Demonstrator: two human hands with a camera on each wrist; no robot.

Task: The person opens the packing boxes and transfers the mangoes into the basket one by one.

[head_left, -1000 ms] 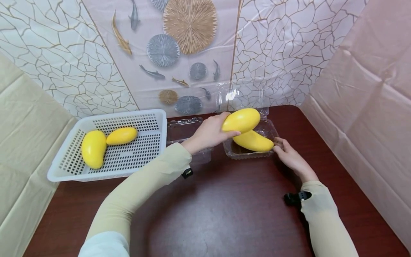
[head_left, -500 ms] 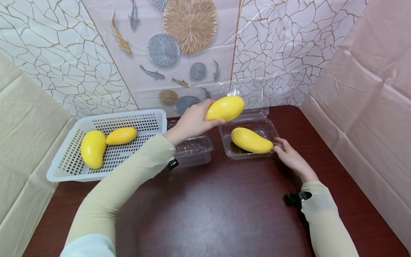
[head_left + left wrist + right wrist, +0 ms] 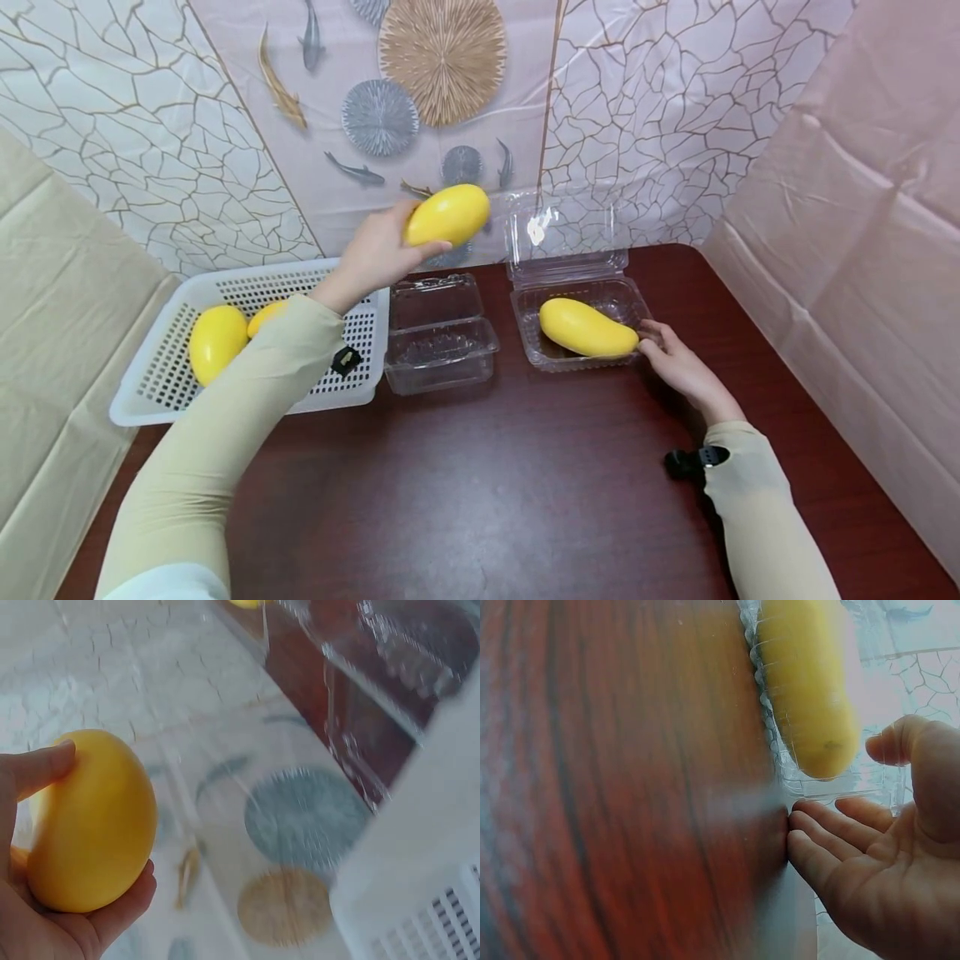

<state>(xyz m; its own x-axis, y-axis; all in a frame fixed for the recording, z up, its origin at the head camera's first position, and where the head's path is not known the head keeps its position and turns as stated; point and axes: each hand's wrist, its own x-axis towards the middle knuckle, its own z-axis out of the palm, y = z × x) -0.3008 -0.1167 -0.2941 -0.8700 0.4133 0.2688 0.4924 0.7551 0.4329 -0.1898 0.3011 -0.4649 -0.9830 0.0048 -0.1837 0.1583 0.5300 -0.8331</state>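
Observation:
Up in the air, in the head view, my left hand point(image 3: 372, 257) grips a smooth yellow mango point(image 3: 450, 214), thumb on one side and fingers on the other. The left wrist view shows this mango point(image 3: 94, 821) close up. A second mango point(image 3: 587, 327) lies in a clear plastic clamshell box point(image 3: 555, 365) whose lid point(image 3: 566, 237) stands raised at the back. My right hand point(image 3: 686, 373) is at the box's right side. In the right wrist view, its fingers point(image 3: 829, 847) extend straight along the box's outside, with the thumb apart above.
A white slotted basket point(image 3: 131, 408) at the left holds two more yellow mangoes point(image 3: 217, 340), one partly hidden behind my left sleeve. Between basket and box sits another clear clamshell box point(image 3: 440, 367), its lid raised. Patterned cloth walls point(image 3: 645, 125) enclose the table point(image 3: 465, 500).
My left hand has carried its mango left and up, from over the box toward the basket's side. The right hand and the mango in the box have stayed put.

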